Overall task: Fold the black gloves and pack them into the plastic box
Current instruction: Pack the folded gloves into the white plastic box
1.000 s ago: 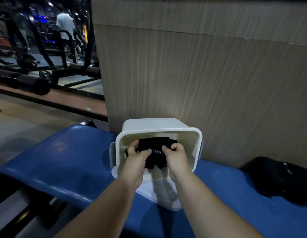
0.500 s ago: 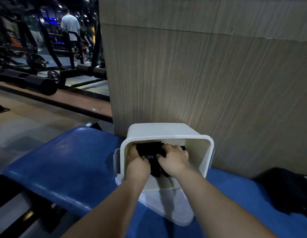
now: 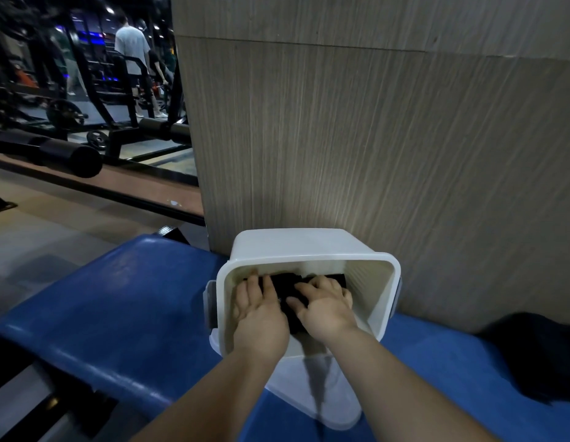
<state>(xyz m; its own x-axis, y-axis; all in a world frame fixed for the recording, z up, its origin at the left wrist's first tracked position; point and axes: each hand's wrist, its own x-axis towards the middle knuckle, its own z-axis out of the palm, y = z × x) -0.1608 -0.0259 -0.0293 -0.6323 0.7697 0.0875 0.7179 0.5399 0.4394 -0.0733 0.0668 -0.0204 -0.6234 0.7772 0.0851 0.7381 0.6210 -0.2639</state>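
One plastic box [image 3: 309, 247], two hands inside.
Left hand [image 3: 261, 317], right hand [image 3: 326, 309]: grips flat, pressing one black gloves [image 3: 286, 283] bundle.

Blue bench [image 3: 117, 298], wood-grain wall [image 3: 373, 138], black fabric heap [image 3: 538, 355], distant weight machines [image 3: 86, 100].

We reach the plastic box [image 3: 309, 264] only through its mouth, which tilts toward us; white walls close it left, right and far. Our left hand [image 3: 261, 314] and right hand [image 3: 326, 309], flat on the black gloves [image 3: 285, 282], fill most of it. A panelled wall [image 3: 373, 154] stands just behind. The lid [image 3: 328, 397] lies near, a black bag [image 3: 538, 355] blocks the right, and the blue bench [image 3: 117, 298] gives room on the left.
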